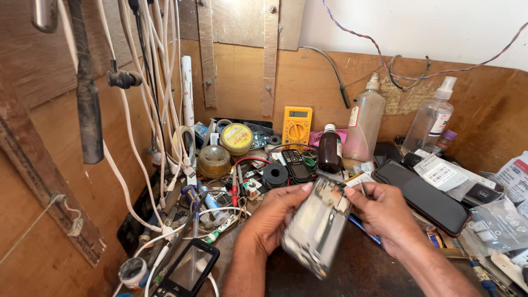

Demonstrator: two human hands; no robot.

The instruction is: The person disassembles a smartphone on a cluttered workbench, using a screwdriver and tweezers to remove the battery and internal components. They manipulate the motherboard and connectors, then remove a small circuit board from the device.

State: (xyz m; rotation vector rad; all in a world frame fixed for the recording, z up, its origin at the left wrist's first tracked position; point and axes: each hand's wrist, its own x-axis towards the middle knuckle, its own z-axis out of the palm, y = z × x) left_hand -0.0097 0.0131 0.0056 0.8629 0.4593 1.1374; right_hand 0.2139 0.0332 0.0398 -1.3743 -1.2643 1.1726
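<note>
Holding an opened phone body (319,225) between both hands, the person works low over the middle of a crowded bench (357,269). The phone is motion-blurred, tilted, its top end near the fingertips and its lower end toward the camera.

- Left hand (275,217): grip wrapped round the phone's left edge, thumb along the upper side, clenched on it.
- Right hand (385,212): fingers pinch the phone's top right corner, grasping it too. A thin metal piece shows at that corner, too blurred to name.
- Step in hand, as judged: turning or repositioning the phone for inspection or prying, not yet any fine work, since the blur suggests it is mid-swing.
- Next move calls for: a steady hold with the left hand, the body brought flat or braced, and the right hand free to work the top edge with care for exposed parts.

Around: yellow multimeter (297,125) against the back wall, dark brown bottle (330,148) just beyond the hands, black phone (421,195) lying to the right, small button phone (190,269) at lower left, white cables (132,192) hanging along the left wall.
</note>
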